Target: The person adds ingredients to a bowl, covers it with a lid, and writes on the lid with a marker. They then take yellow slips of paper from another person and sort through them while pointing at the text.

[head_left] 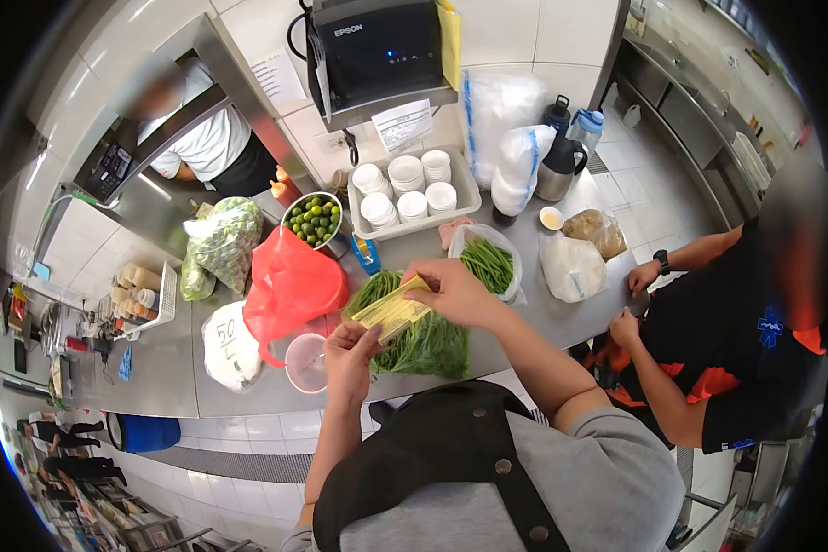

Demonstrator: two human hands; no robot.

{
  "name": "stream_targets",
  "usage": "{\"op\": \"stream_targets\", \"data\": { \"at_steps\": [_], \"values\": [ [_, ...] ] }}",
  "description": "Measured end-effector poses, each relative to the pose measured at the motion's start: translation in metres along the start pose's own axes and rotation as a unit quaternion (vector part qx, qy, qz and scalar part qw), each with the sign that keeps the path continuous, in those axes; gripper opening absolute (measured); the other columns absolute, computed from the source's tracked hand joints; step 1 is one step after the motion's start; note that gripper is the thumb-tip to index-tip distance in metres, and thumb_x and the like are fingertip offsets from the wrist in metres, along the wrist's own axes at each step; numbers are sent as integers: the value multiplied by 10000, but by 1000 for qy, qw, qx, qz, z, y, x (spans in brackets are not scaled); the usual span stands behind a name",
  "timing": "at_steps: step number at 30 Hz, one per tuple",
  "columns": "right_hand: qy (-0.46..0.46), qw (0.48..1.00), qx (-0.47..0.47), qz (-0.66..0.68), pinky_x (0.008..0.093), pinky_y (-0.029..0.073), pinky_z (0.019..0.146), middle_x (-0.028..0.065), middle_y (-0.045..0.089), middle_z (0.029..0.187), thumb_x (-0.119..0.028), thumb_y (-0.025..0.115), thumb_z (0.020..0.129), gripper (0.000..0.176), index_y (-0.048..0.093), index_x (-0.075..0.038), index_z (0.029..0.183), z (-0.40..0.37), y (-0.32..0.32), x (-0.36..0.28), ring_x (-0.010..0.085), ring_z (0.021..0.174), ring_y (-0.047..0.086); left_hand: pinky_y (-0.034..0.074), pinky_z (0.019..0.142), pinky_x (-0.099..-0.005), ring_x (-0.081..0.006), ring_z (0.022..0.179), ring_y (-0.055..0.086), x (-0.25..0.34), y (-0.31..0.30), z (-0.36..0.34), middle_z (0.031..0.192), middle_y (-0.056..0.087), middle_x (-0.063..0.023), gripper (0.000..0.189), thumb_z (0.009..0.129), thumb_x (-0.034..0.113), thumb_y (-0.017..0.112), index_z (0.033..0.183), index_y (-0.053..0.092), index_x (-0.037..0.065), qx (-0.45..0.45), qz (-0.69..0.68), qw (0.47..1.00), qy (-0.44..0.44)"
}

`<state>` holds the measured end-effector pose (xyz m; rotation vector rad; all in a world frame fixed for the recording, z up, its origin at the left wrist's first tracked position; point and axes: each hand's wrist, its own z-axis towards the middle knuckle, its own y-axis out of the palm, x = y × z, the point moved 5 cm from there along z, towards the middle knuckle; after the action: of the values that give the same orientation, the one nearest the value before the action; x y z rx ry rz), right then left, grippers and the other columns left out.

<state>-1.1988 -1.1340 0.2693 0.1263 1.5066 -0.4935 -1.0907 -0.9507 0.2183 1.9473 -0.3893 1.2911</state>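
Observation:
A yellow printed paper slip [394, 311] is stretched between my two hands above the steel counter. My left hand [348, 357] pinches its lower left end, and my right hand [446, 293] closes on its upper right end. Beneath the slip lie green beans [373, 289] and a bag of leafy greens [432, 348], partly hidden by the paper and my hands. A plastic bag of cut green beans [486, 265] is just right of my right hand. The pink bowl [305, 362] stands beside my left hand.
On the counter [166, 377] are a red bag [290, 281], a bowl of limes [313, 219], a tray of white cups [477, 204] and a thermos [556, 169]. An Epson printer [382, 55] hangs above. Another person [708, 340] stands at the right, one more beyond the hatch.

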Motion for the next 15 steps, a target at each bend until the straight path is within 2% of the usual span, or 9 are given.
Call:
{"op": "stream_targets", "data": {
  "at_steps": [2,5,6,9,11,15],
  "values": [
    [13,1000,-16,16,230,494,693,23,685,872,-15,690,904,71,649,12,955,1,2,-8,63,796,623,586,655,-258,-116,690,667,-1,-10,1,824,695,-55,106,882,-21,720,839,633,22,24,-5,999,27],
    [-32,992,-5,124,224,487,681,6,683,851,0,700,894,57,659,4,934,7,4,2,54,782,620,576,626,-239,-111,683,664,12,-17,0,824,694,-53,109,875,-35,720,843,633,23,33,18,999,32],
    [-21,986,-7,164,219,494,679,10,689,855,21,706,880,74,670,-7,939,10,4,5,56,775,631,572,612,-225,-107,691,666,18,-13,0,820,695,-51,117,871,-40,719,825,634,25,43,20,998,39],
    [-7,984,55,170,221,509,671,31,697,860,8,700,886,69,683,-14,949,12,-9,-3,64,758,642,575,599,-216,-104,691,670,29,-13,5,821,701,-54,114,864,-47,722,826,642,25,16,6,999,40],
    [16,980,60,188,237,528,671,44,702,859,-29,686,910,73,686,-9,980,12,-19,-12,86,744,651,579,606,-215,-104,699,676,34,-7,7,835,709,-60,108,859,-47,727,830,649,22,26,-21,999,21],
    [-35,968,97,227,266,551,688,71,688,959,-34,636,942,272,624,-1,1211,12,-28,-11,129,819,665,588,624,-214,-104,710,684,38,-2,6,857,720,-68,93,855,-44,732,847,661,15,28,-37,999,22]
  ]
}}
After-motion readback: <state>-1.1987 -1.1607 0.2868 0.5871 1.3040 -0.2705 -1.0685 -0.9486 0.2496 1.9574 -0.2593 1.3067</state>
